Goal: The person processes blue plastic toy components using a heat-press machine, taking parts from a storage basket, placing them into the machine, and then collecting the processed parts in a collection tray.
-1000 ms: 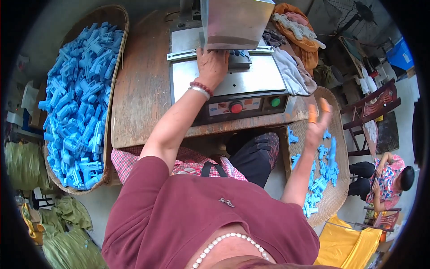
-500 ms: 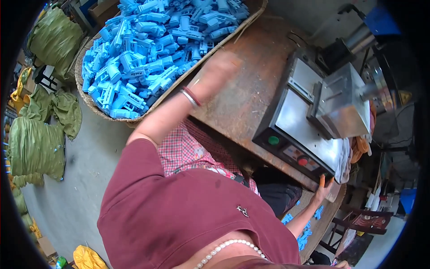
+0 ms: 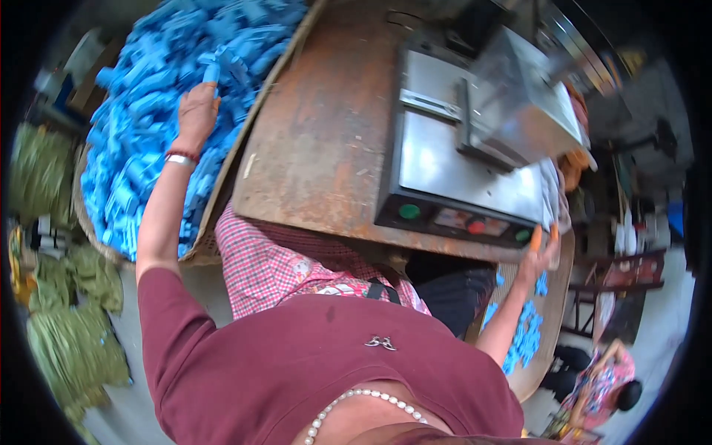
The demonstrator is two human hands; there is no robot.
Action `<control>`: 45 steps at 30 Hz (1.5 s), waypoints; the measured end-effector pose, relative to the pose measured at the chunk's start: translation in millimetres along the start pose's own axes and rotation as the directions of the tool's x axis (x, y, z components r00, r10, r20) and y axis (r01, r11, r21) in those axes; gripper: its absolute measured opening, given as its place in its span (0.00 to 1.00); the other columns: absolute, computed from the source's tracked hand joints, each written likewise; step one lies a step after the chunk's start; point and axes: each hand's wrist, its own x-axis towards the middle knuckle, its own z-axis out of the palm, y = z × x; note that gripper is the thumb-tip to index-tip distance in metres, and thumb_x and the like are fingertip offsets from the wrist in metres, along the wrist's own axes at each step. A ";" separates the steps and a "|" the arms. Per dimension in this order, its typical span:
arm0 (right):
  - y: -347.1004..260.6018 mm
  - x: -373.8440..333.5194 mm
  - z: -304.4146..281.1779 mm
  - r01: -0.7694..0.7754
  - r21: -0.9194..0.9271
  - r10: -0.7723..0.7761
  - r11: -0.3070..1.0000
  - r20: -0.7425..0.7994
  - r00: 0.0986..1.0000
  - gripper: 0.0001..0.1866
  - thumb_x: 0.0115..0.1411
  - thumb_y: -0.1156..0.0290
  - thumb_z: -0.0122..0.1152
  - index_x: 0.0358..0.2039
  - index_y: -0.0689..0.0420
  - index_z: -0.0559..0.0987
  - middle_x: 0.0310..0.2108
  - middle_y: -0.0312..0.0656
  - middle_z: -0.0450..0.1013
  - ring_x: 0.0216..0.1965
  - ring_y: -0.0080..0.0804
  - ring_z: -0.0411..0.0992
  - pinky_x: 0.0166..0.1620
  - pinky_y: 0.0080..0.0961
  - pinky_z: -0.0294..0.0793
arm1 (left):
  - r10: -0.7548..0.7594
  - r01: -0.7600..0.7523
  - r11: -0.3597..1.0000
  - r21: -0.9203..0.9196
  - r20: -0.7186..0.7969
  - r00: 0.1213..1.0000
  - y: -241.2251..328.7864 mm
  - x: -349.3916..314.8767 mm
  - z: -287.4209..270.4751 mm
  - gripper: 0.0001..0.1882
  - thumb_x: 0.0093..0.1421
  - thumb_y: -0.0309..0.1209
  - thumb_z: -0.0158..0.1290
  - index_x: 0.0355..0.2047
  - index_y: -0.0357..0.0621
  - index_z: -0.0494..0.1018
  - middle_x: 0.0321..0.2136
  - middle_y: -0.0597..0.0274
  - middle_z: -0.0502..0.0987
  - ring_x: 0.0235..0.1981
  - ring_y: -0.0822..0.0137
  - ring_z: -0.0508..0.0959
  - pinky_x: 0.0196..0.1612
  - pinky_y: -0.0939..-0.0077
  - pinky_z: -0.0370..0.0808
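Note:
A wide wicker basket [image 3: 256,111] on the left is heaped with blue plastic toy pistols [image 3: 137,111]. My left hand [image 3: 197,119] is over this heap, its fingers closed on one blue toy pistol [image 3: 211,73]; blur softens the grip. On the right, a metal machine [image 3: 460,178] with a boxy steel head [image 3: 523,104] rests on the worn wooden table [image 3: 311,148]. Beside its front right corner, close to a green button [image 3: 523,236], is my right hand [image 3: 539,252]. Its fingers are extended, orange covers on the tips, and hold nothing.
More blue pieces lie in a shallow woven tray [image 3: 552,326] below the machine's right end. Green sacks [image 3: 78,352] stand on the floor at left. Another person [image 3: 601,386] is at the lower right, near a dark wooden chair [image 3: 630,274].
My left hand has moved from the table side of the basket in over the pistols and closed on one. My right hand stays by the machine's corner. The whole view has turned.

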 end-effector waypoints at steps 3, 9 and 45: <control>-12.9 32.2 21.3 -0.093 0.260 0.056 0.961 0.146 0.988 0.16 0.67 0.74 0.50 0.53 0.62 0.74 0.50 0.45 0.72 0.56 0.35 0.66 0.59 0.29 0.62 | -0.070 -0.053 0.779 -0.625 -0.171 0.983 138.9 44.2 -77.1 0.18 0.57 0.36 0.61 0.45 0.40 0.75 0.38 0.54 0.79 0.34 0.58 0.79 0.35 0.70 0.76; -24.8 103.7 115.3 0.340 0.427 -0.452 0.838 0.194 0.871 0.13 0.64 0.73 0.49 0.48 0.57 0.74 0.43 0.47 0.73 0.46 0.53 0.66 0.54 0.39 0.63 | -0.079 -0.167 0.800 -0.576 -0.378 0.922 330.2 7.5 -95.4 0.22 0.51 0.43 0.66 0.40 0.43 0.75 0.36 0.54 0.75 0.38 0.57 0.76 0.40 0.64 0.71; -101.5 30.8 1.4 0.330 0.477 -0.394 0.815 0.037 0.919 0.24 0.47 0.80 0.67 0.47 0.56 0.78 0.44 0.45 0.75 0.49 0.47 0.71 0.53 0.32 0.70 | -0.043 -0.248 0.493 -0.834 -0.309 0.950 338.5 28.6 -78.7 0.19 0.59 0.24 0.55 0.51 0.38 0.72 0.51 0.51 0.73 0.51 0.54 0.74 0.53 0.64 0.70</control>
